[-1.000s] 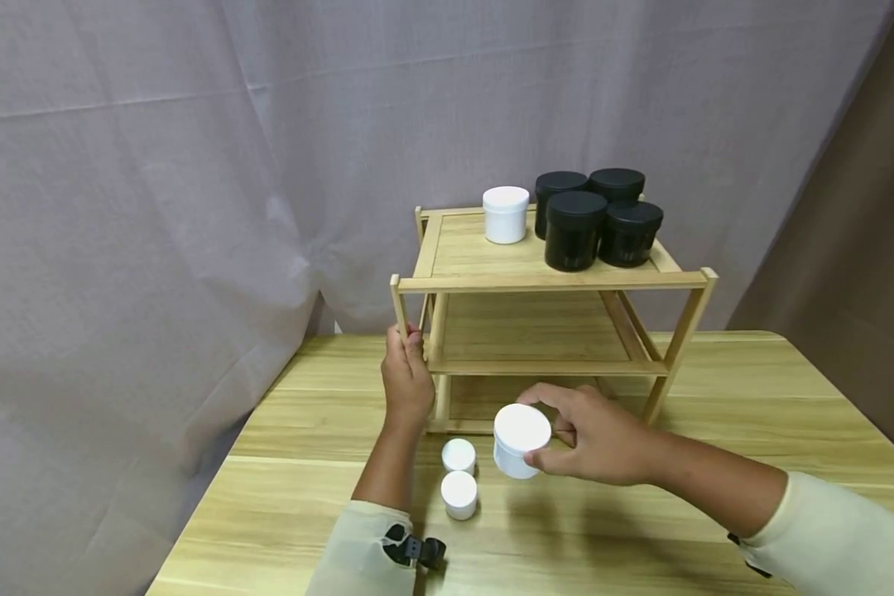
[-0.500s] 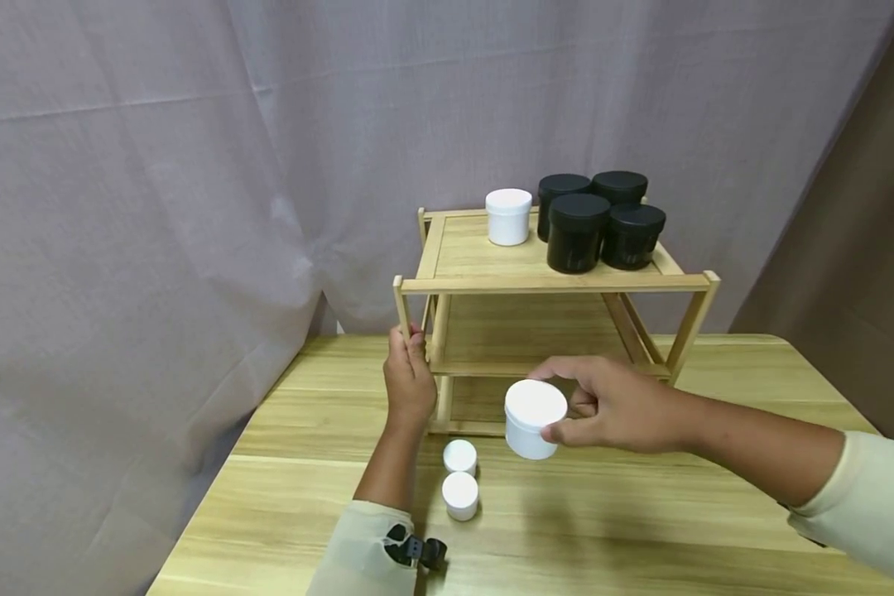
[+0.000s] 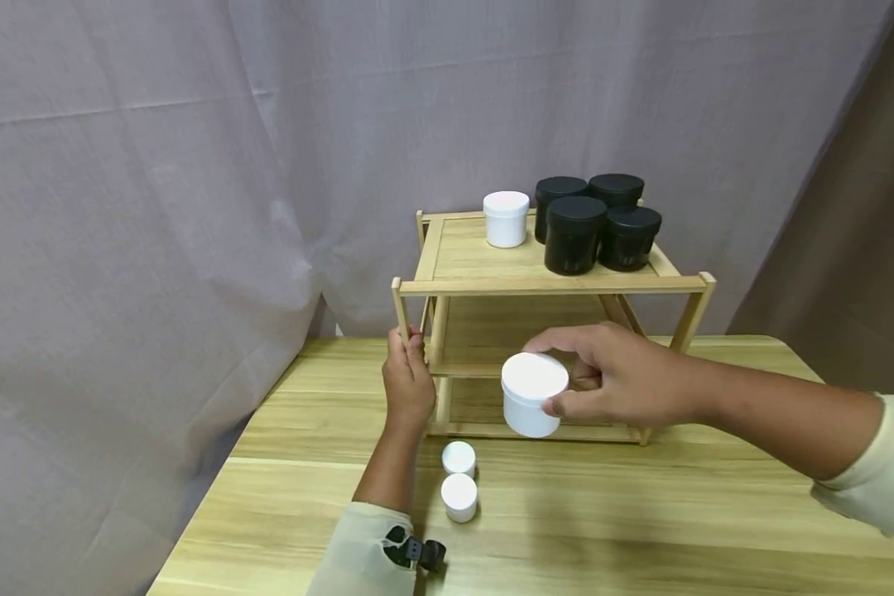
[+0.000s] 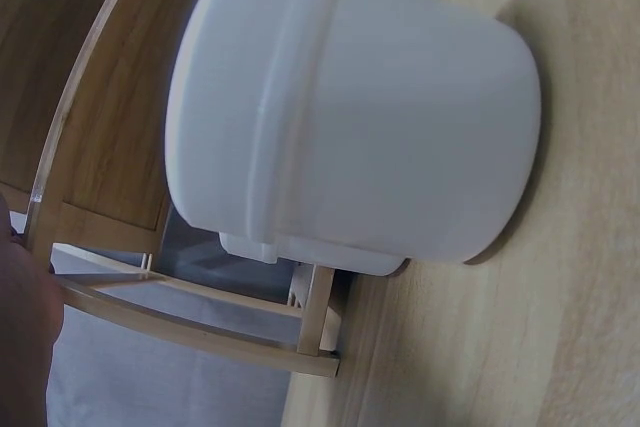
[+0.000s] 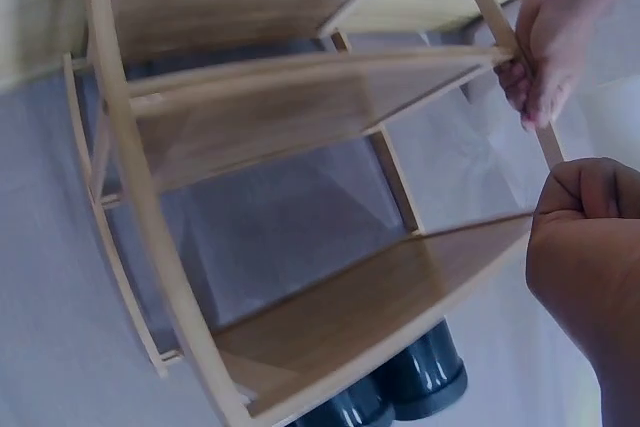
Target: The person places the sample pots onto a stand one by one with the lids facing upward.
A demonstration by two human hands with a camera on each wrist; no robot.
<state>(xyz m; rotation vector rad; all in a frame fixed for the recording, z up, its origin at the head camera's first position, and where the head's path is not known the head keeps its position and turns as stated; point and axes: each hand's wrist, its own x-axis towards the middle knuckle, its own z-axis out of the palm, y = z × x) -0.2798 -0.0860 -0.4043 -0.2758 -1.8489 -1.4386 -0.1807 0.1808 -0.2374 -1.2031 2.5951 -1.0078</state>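
My right hand [image 3: 550,377] grips a white lidded jar [image 3: 527,411] from above and holds it in the air, in front of the middle tier of a three-tier wooden rack [image 3: 551,284]. My left hand [image 3: 406,374] grips the rack's front left post, and the right wrist view shows that hand [image 5: 545,57] on the post too. Two small white jars [image 3: 459,457] [image 3: 459,497] stand on the table just in front of the rack, by my left forearm. One of them fills the left wrist view [image 4: 350,127].
On the rack's top tier stand a white jar [image 3: 506,218] and several black jars [image 3: 588,223]. The rack's middle tier [image 3: 536,331] is bare. The wooden table [image 3: 641,513] extends right and forward. A grey curtain [image 3: 194,165] hangs behind.
My right hand has lifted the white jar off the table, up and slightly right, to the level of the middle tier. The left hand has stayed on the post.
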